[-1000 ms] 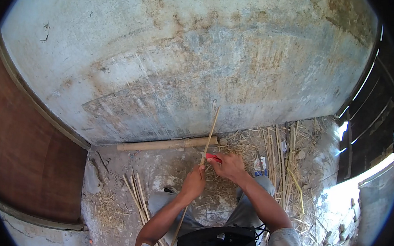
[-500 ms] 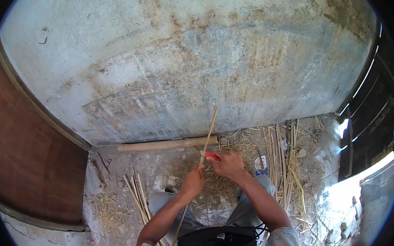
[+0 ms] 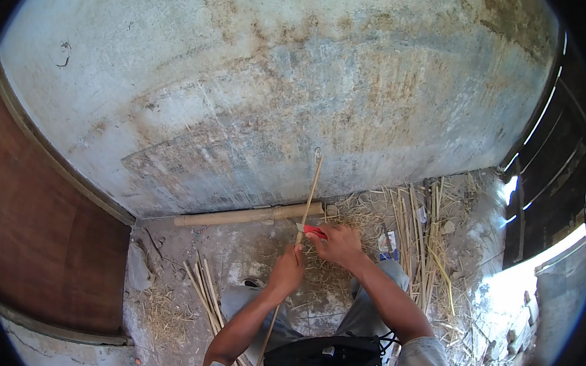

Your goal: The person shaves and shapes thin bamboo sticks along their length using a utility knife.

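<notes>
right hand (image 3: 340, 245) hides part of red knife handle (image 3: 316, 232); we cannot tell whether blade (image 3: 301, 228) touches strip (image 3: 311, 191). left hand (image 3: 288, 273) covers part of strip; we lose near end at picture's edge. sticks (image 3: 203, 286) at left pass behind left forearm (image 3: 240, 327), near ends unclear. black bag (image 3: 319, 360) cut off at near edge. packet (image 3: 387, 246) at right: print too small for us to read. detail washed out in glare, right.

Pale grey sleeves (image 3: 424, 363) end near the elbows; faded blue-grey trousers (image 3: 366, 301); black waist bag (image 3: 309, 362) with thin dark cords (image 3: 388, 338) and a small pale label (image 3: 328, 351).
</notes>
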Available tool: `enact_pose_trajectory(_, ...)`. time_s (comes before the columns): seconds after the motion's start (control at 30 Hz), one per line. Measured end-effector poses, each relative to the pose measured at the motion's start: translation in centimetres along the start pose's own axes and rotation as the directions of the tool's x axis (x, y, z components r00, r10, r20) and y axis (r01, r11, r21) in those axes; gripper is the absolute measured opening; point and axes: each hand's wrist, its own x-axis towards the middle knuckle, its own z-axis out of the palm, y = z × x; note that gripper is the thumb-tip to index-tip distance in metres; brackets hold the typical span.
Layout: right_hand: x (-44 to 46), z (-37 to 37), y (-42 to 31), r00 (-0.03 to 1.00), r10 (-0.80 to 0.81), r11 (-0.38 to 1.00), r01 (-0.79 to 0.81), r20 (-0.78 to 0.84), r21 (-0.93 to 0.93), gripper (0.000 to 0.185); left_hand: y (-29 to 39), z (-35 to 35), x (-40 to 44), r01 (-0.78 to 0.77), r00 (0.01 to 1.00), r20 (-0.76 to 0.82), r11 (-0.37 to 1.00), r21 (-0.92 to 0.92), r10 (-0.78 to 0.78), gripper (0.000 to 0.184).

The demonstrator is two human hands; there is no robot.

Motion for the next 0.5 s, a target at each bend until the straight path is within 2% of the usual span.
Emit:
enact_pose_trajectory(0.1, 0.5, -0.7, 0.3, 0.998, 0.041, 0.999, -0.040, 0.038, -0.011, 0.043, 0.2, 0.2, -0.5, 0.018, 1.000, 0.012, 0.997, 0.080, -0.019, 0.042)
enact_pose_trajectory(0.17, 1.5, -1.5, 1.4, 0.985, 0.170, 0.985, -0.169, -0.018, 0.026, 0.042, 0.4, 0.6, -0.9, -0.003, 1.000, 0.029, 0.997, 0.077, 0.001, 0.041)
enact_pose_trajectory(0.33, 1.2, -1.6, 1.5, 0.987, 0.147, 0.989, -0.148, -0.068, -0.002, 0.042, 0.0, 0.7, -1.0, -0.062, 0.997, 0.051, 0.996, 0.066, 0.059, 0.039)
enact_pose_trajectory(0.5, 1.0, -1.8, 1.3, 0.986, 0.146, 0.989, -0.147, -0.085, -0.015, 0.043, 0.2, 0.2, -1.2, -0.030, 0.996, 0.084, 1.000, -0.003, 0.031, 0.046)
